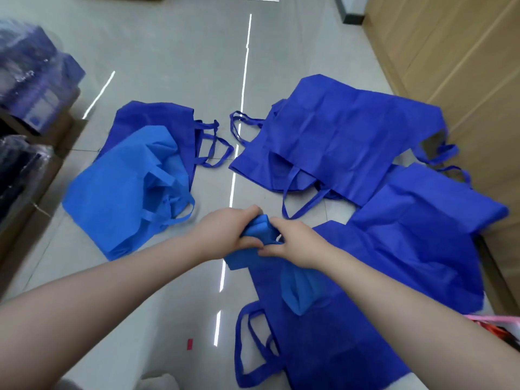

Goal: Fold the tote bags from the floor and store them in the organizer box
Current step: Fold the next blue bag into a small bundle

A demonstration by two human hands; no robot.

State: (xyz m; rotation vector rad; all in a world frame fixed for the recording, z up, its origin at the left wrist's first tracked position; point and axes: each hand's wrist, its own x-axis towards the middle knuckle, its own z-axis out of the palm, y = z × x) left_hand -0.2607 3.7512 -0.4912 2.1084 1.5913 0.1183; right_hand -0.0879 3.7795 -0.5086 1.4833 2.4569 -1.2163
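Note:
A light blue tote bag (260,235), bunched and partly folded, is held above the grey floor between both hands. My left hand (228,230) grips its left side with curled fingers. My right hand (295,243) pinches its right side, and part of the fabric hangs down below my right wrist. Several dark blue tote bags lie flat on the floor: one large bag (346,136) at centre right, one bag (422,209) to the right, one bag (323,333) under my right arm. A second light blue bag (118,198) lies crumpled at the left over a dark blue bag (157,119). The organizer box is not in view.
Cardboard boxes with plastic-wrapped dark goods (25,88) line the left edge. A wooden cabinet wall (455,66) runs along the right. A pink and red item (495,325) shows at the lower right. A small red scrap (190,351) lies on the floor.

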